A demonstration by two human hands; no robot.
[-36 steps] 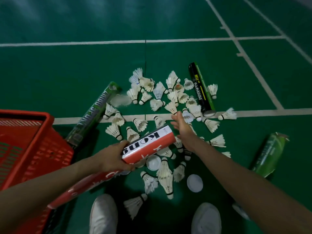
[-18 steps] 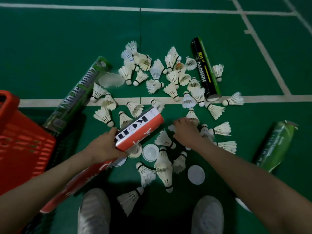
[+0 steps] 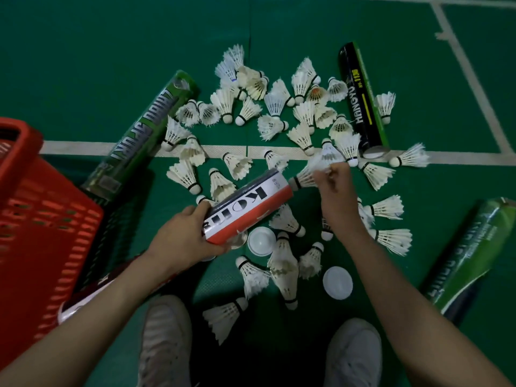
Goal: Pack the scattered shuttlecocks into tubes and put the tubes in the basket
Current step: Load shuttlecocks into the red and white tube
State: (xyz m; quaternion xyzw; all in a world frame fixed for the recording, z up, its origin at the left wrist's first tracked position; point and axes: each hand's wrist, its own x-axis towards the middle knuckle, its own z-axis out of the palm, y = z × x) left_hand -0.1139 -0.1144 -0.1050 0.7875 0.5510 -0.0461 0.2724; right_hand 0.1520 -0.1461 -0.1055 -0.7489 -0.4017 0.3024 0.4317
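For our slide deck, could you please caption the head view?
Left hand grips a red-and-white tube; right hand pinches a shuttlecock, cork towards the tube's far end.

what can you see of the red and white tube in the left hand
The red and white tube is a long cylinder, cardboard by its look: a white band with large black letters, red along one side, a dark strip along the other. The left hand holds it partway along, tilted, mouth pointing up and right; its lower part runs under the forearm. At the mouth sits the cork of a shuttlecock that the right hand pinches by the feathers.
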